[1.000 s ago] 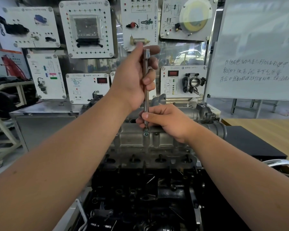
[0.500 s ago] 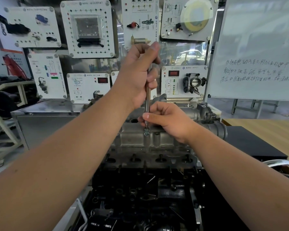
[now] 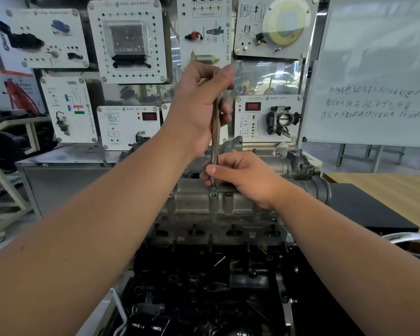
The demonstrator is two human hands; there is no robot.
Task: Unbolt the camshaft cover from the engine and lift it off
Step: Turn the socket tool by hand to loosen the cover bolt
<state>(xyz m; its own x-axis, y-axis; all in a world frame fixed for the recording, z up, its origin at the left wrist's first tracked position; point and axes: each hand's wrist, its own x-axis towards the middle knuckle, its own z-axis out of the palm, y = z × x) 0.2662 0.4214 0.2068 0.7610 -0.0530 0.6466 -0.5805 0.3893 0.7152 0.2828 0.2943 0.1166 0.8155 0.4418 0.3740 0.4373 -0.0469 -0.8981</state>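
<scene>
I see my left hand (image 3: 199, 110) raised in front of the wall of training panels (image 3: 127, 43), its fingers curled around the upper part of a slim metal driver shaft (image 3: 214, 132), with the thumb reaching over the top end. The shaft stands close to upright. My right hand (image 3: 243, 178) sits lower, its thumb and fingertips pinching the bottom stretch of the same shaft just above the bolt (image 3: 213, 190), the other fingers bent in beside it. The heel of that hand lies over the top of the camshaft cover (image 3: 194, 202). The tool's tip meets the bolt head at the cover's near edge; whether it is fully seated I cannot tell, since the fingers crowd it.

The cover, a grey cast piece, is on the engine (image 3: 204, 287), directly below both hands and in the middle of my view, with the dark block beneath it. A throttle body (image 3: 310, 175) sticks out at the cover's right end. A whiteboard (image 3: 374, 69) with handwriting stands to the right, and a wooden tabletop (image 3: 386, 187) lies below it
</scene>
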